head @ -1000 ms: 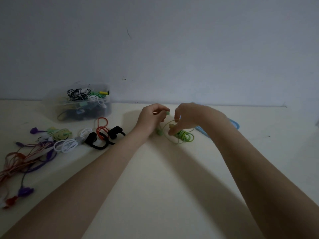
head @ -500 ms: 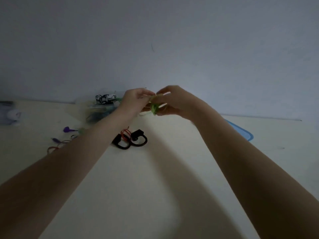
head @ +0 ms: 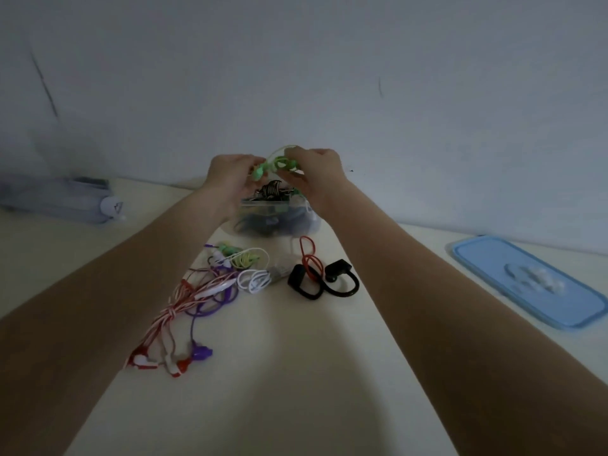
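A bundle of green earphones (head: 273, 166) hangs in the air between both hands, just above a clear plastic box (head: 297, 222) that holds several coiled cables. My left hand (head: 230, 174) pinches the bundle's left end, where a green earbud sticks out. My right hand (head: 317, 171) grips the coiled part on the right, with a loop of green cord arching above the fingers. Both forearms reach forward over the cream table (head: 263, 390).
On the table lie black ear-hook earphones (head: 322, 279) with a red cord, a white cable coil (head: 255, 279), yellow-green earphones (head: 245, 260), purple earphones (head: 214, 302) and red-white striped earphones (head: 164, 327). A blue lid (head: 529, 281) lies right. A grey object (head: 65, 200) lies far left by the wall.
Both hands lifted the green earphones off the table and carried them left, over the clear box. The view swung left, bringing the box to the middle.
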`<state>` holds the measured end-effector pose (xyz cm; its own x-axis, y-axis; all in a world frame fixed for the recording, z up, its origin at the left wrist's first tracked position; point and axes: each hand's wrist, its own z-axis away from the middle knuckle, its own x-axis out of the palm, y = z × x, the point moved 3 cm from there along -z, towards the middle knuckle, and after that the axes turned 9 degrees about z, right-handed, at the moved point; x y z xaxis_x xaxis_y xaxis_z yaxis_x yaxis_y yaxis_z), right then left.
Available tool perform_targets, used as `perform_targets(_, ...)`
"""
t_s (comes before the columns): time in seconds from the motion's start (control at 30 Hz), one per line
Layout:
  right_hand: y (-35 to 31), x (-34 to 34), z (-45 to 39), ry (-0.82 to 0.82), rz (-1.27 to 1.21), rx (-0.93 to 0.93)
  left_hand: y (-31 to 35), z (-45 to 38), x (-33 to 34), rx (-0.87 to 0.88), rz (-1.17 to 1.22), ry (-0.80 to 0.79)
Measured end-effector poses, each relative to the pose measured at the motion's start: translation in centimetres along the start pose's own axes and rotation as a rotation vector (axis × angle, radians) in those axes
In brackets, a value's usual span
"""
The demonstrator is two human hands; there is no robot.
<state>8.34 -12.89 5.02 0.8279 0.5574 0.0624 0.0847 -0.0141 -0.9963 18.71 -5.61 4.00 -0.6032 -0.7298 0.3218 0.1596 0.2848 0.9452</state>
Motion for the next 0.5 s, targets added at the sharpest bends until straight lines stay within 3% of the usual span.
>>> perform_targets(0.1,0.7,0.4,-1.0,0.088,0.227,-0.032,-0.3,-1.7,-0.7,0.027,-0.071,0.015)
perform_targets(0.23,1.2,0.7,-1.6,0.106,0.581,-0.198,0.1,-2.2,-0.3,0.209,-0.614,-0.13)
perform_targets(0.33,1.4,1.8,-1.5,0.158,0.839,-0.364,0.7,-1.8,-0.2,0.336,-0.877,-0.146)
perform_targets(0.5,0.7,3.4,-2.7,0.086,1.081,-0.327,1.7,-1.5,0.1,0.313,-0.877,-0.206)
